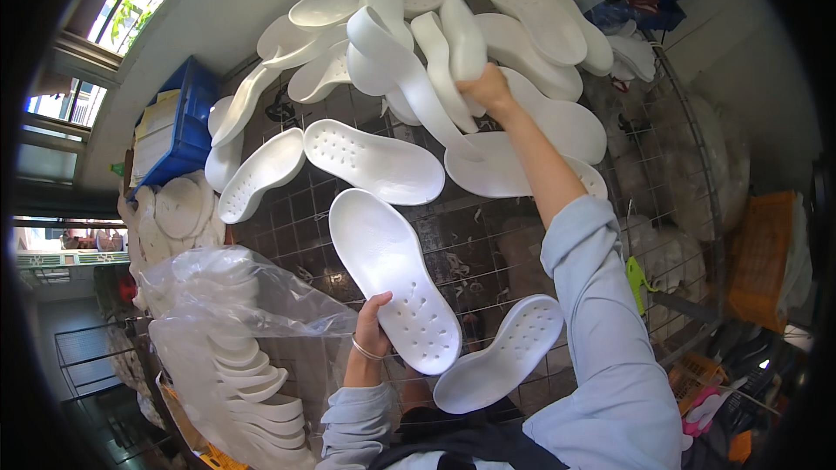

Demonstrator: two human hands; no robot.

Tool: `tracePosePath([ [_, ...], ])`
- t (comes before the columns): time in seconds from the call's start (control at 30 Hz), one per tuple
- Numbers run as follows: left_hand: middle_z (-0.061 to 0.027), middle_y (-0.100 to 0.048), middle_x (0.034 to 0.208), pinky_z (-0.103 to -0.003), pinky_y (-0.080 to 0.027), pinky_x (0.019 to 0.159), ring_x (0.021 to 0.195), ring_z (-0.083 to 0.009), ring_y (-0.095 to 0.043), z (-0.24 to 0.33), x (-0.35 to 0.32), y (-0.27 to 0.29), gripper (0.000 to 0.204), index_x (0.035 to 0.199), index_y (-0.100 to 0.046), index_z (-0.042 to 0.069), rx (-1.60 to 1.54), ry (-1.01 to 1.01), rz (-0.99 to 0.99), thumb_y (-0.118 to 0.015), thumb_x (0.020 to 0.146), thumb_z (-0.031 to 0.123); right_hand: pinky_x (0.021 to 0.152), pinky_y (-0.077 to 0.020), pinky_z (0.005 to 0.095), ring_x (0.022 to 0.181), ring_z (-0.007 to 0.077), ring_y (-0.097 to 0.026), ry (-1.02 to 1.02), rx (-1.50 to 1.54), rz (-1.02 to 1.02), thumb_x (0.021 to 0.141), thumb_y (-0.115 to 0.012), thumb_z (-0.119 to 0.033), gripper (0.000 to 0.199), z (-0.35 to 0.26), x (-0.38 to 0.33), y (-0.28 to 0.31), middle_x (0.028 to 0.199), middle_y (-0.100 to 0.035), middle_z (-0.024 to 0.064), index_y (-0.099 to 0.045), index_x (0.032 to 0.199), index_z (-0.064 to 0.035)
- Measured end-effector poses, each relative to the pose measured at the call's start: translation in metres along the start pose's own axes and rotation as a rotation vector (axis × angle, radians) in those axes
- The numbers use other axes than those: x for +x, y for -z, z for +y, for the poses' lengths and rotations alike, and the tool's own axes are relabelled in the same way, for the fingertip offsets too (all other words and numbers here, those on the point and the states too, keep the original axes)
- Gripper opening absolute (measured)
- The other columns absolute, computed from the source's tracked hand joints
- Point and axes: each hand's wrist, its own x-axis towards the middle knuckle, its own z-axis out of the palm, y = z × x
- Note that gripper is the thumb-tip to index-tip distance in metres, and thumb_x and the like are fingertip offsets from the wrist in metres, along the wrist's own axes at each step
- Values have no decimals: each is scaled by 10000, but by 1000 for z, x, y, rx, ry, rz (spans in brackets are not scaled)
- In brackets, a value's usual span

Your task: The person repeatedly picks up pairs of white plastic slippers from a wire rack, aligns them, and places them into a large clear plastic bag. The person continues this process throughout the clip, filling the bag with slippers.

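Beneath white sole (396, 274), left grip (370, 331), partly hidden

No lettering, label, brand, number or sign is legible on any visible surface.
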Motion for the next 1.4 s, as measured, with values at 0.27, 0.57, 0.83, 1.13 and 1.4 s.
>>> tracePosePath([
  [0.27, -158, -636, 1106, -442, -499, 919, 997, -318, -631, 8, -41, 46, 486, 1248, -507, 7, -89, -165, 208, -571, 831, 247, 745, -504, 490, 869, 385, -607, 354, -394, -131, 653, -777, -236, 696, -124, -319, 36, 1083, -536, 203, -480, 1217, 43],
  [0.57, -100, -621, 990, -323, -486, 793, 871, -197, -597, -47, -61, 42, 414, 1136, -542, -48, 903, -425, 118, -615, 741, 54, 1046, -325, 506, 1169, 394, -463, 438, -913, -478, 475, -859, -148, 1142, 52, -278, 77, 1270, -476, 207, -294, 1464, -62],
  [0.83, -119, -581, 1180, -329, -449, 934, 1064, -219, -574, 0, -98, 31, 505, 1289, -472, 5, 498, -339, 236, -537, 790, 48, 958, -442, 438, 1169, 297, -531, -370, 317, -251, 665, -750, -236, 890, -63, -275, 156, 1242, -553, 190, -347, 1437, -48],
  [1.13, -147, -588, 1188, -352, -445, 961, 1092, -246, -571, 12, -61, -2, 611, 1329, -431, -28, -107, -84, -164, -526, 828, 308, 973, -420, 453, 1085, 438, -532, 233, -757, 617, 814, -735, -364, 748, 62, -39, 142, 1179, -538, 292, -413, 1286, 118],
  [1.4, -197, -609, 1123, -369, -541, 828, 957, -291, -634, 11, -9, 3, 703, 1304, -440, -49, -164, -45, -98, -532, 773, 402, 763, -554, 289, 859, 173, -647, 1, 654, -3, 843, -645, -133, 349, 34, 5, 172, 1006, -642, 97, -587, 1132, 53],
])
